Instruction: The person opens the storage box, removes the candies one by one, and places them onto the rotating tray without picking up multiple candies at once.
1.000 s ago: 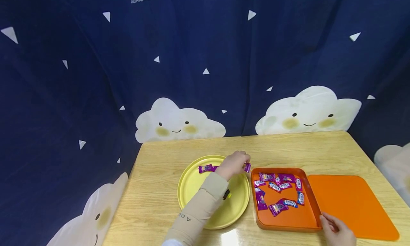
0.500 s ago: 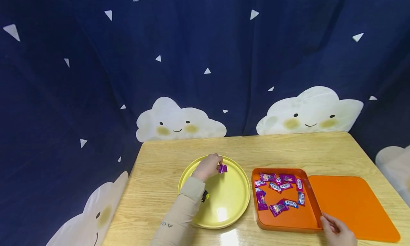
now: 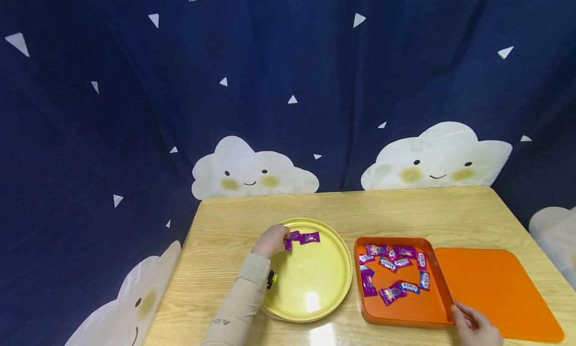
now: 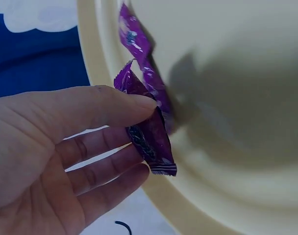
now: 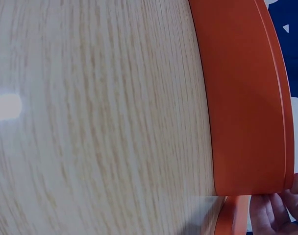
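Observation:
My left hand (image 3: 271, 241) is over the left side of the round yellow plate (image 3: 310, 281). Its thumb and fingers pinch a purple-wrapped candy (image 4: 154, 142), plainly seen in the left wrist view. Close behind it, another purple candy (image 4: 132, 36) lies inside the plate rim, and one more (image 3: 309, 237) sits to the right in the head view. My right hand (image 3: 478, 326) grips the near right corner of an orange box (image 3: 423, 306); in the right wrist view its fingers (image 5: 274, 213) touch the end of the box wall (image 5: 242, 98). Several purple, blue and red candies lie in the box.
A flat orange lid (image 3: 490, 286) lies right of the box on the wooden table (image 3: 216, 256). The box stands just right of the plate. Behind the table hangs a dark blue curtain (image 3: 270, 61) with cloud prints.
My left hand has moved left across the plate from its right edge, where a purple candy showed at the fingers. More purple candies on the plate are now uncovered. My right hand stays at the box corner.

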Tool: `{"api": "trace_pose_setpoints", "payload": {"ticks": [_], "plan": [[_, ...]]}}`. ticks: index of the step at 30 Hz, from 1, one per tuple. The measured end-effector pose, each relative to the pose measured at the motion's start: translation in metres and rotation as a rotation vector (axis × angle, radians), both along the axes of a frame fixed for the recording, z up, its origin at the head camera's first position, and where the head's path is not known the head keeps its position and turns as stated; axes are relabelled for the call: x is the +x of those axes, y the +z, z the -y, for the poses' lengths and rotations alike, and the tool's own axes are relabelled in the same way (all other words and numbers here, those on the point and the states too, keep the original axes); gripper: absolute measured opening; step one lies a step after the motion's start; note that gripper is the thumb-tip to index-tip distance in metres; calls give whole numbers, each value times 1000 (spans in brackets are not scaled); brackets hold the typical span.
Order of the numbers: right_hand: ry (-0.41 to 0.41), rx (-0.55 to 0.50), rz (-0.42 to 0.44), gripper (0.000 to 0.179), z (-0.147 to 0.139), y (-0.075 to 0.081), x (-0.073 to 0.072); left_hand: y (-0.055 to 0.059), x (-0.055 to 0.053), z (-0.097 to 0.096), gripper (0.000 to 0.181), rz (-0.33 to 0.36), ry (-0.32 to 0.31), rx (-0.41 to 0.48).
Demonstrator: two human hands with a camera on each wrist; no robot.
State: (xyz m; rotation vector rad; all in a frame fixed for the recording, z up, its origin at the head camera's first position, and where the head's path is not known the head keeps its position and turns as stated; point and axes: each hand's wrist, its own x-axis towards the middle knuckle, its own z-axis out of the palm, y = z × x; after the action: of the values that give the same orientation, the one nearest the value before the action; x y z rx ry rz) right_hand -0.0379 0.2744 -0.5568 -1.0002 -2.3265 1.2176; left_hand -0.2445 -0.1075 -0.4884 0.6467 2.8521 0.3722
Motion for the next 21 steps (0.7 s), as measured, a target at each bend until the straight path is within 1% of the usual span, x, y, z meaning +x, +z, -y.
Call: {"api": "trace_pose_setpoints", "payload": {"ticks": [5,12,19,21], "plan": [[4,1,16,37,-1,2,0,-6,0,7,16,12,20,19],[0,7,22,39,0,-1,1,-10,1,8,16,27,64,-34],[-9,4,16,40,-1,-1,0,-14,2,9,15,54,116,-41],[-14,4,27,40,-1,-1,0,-15,2,9,15,59,127,-42]]}}
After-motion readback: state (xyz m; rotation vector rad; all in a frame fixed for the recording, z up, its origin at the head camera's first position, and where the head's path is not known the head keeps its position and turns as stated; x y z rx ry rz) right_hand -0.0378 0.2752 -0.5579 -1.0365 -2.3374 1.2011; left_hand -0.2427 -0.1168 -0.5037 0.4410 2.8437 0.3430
